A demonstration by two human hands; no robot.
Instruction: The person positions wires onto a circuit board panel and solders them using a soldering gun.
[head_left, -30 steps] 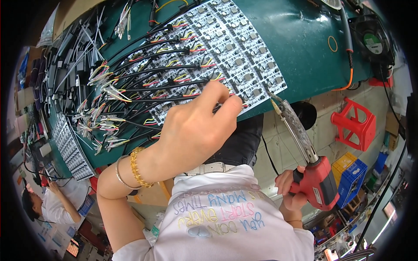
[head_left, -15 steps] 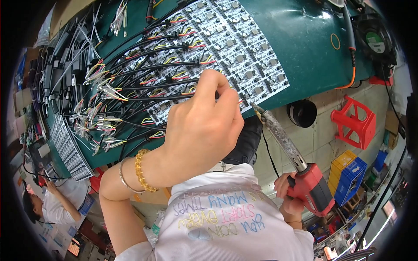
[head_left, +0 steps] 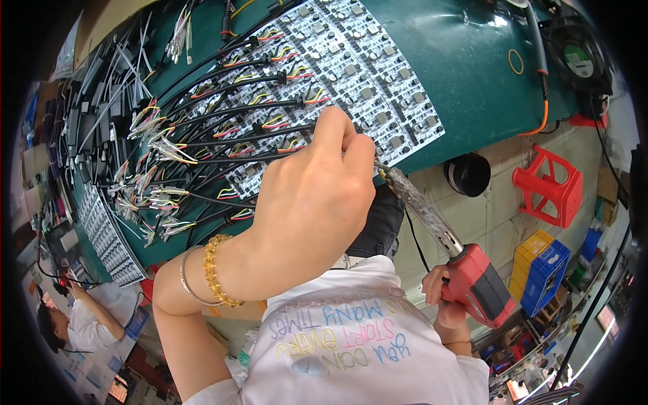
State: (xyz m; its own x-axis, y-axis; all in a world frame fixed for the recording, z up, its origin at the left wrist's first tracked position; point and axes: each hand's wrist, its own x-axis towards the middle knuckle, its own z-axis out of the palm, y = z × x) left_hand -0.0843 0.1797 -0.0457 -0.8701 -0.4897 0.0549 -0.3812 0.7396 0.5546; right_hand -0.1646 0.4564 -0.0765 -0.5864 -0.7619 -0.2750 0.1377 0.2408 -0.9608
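Note:
A white sheet of small circuit boards (head_left: 407, 101) lies on the green mat, with rows of black cables (head_left: 260, 101) attached by red, yellow and black wires. My left hand (head_left: 307, 199) is over the sheet's near edge, thumb and fingers pinched together. A black cable runs in under it, and its end is hidden by the fingers. My right hand (head_left: 439, 297) grips the handle of a red and black soldering gun (head_left: 480, 287). Its dark, worn barrel points up and left, with the tip right beside my left fingertips at the board's edge.
Loose black cables and sleeves (head_left: 101, 115) pile up at the left, beside another board sheet (head_left: 111, 236). A fan (head_left: 579, 61) and an orange-corded tool (head_left: 542, 61) are at the far right. A red stool (head_left: 550, 185) stands on the floor. Another person (head_left: 94, 314) sits lower left.
The soldering gun has moved left and slightly up, bringing its tip closer to my left fingers. The board sheet and cables have shifted slightly up and left. My left hand remains pinched.

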